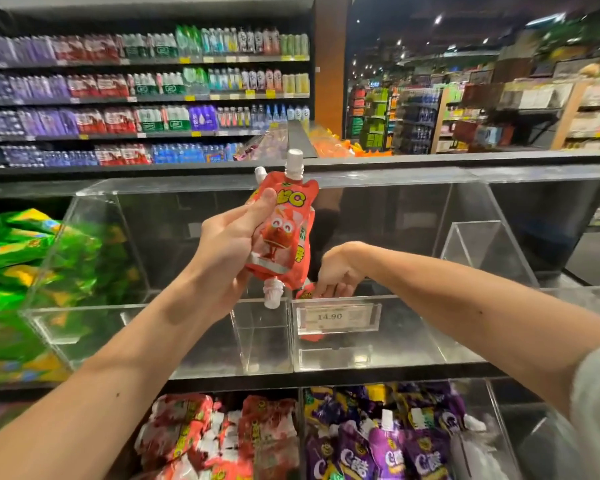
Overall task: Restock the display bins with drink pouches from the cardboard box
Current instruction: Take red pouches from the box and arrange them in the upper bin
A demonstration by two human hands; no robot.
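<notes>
Supermarket aisle, bottled-drink shelves (146, 98) behind, tiers of clear acrylic bins in front. Cardboard box not in view.

The left hand (229, 251) grips a small bundle of red pouches (284, 233), thumb across the printed front and fingers wrapped behind. Bundle is held up in front of the middle tier. At least two white caps point up and one points down, so the pouches are stacked head to tail.

The right hand (336, 271) is down inside the target bin (413, 341), fingers curled onto a single pouch (305, 292) just behind the price tag (338, 317). Looks like a pinch, though the grip is partly hidden by the bundle. That bin is otherwise nearly bare, and the neighbour bin (118, 306) to its left shows nothing inside.

Green pouches (21, 258) fill the far-left bin. The lower tier holds red stock (205, 438) and purple stock (388, 452).

Handling, judged: soft, liquid-filled foil pouches, light each, glossy and likely slippery against each other. The body sags, while the spout and cap are the only stiff part. Best hold is across the flat body with thumb opposed, or at the neck under the cap. A loose bundle could fan out and drop one.
</notes>
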